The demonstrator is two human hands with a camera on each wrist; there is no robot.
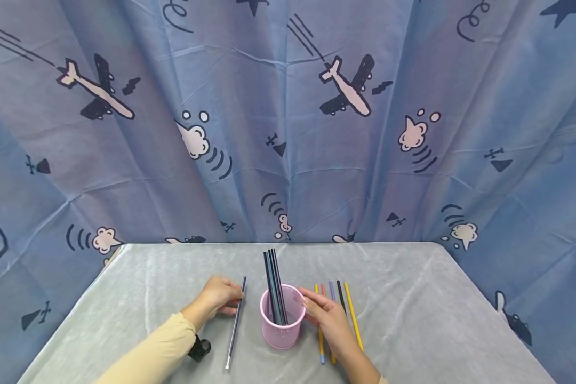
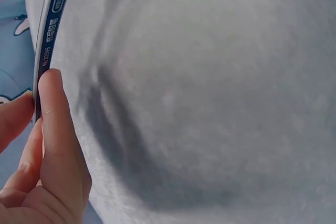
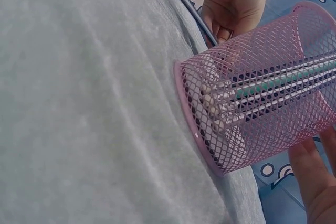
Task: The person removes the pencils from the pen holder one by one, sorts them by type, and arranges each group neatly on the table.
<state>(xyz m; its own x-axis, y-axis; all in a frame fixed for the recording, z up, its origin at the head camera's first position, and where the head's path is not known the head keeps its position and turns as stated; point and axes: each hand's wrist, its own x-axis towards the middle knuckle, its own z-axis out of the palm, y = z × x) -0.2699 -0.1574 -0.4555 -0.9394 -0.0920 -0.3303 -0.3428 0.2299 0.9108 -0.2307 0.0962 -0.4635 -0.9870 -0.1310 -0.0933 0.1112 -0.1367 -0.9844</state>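
In the head view my left hand [image 1: 221, 296] pinches a dark blue pencil [image 1: 235, 328] between thumb and fingers. The pencil slants over the table, its white eraser end toward me. Printed lettering shows on the pencil [image 2: 50, 35] in the left wrist view. A pink mesh pen holder [image 1: 280, 337] stands upright just to the right, with several dark and teal pencils [image 1: 274, 288] leaning inside, eraser ends down. My right hand [image 1: 327, 317] holds the pen holder's right side near the rim, thumb and fingers spread against it.
Several loose pencils, among them a yellow pencil [image 1: 353, 309] and a black pencil [image 1: 341, 296], lie right of the pen holder, partly behind my right hand. A grey cloth [image 1: 437, 309] covers the table. A blue patterned curtain [image 1: 249, 133] hangs behind its far edge.
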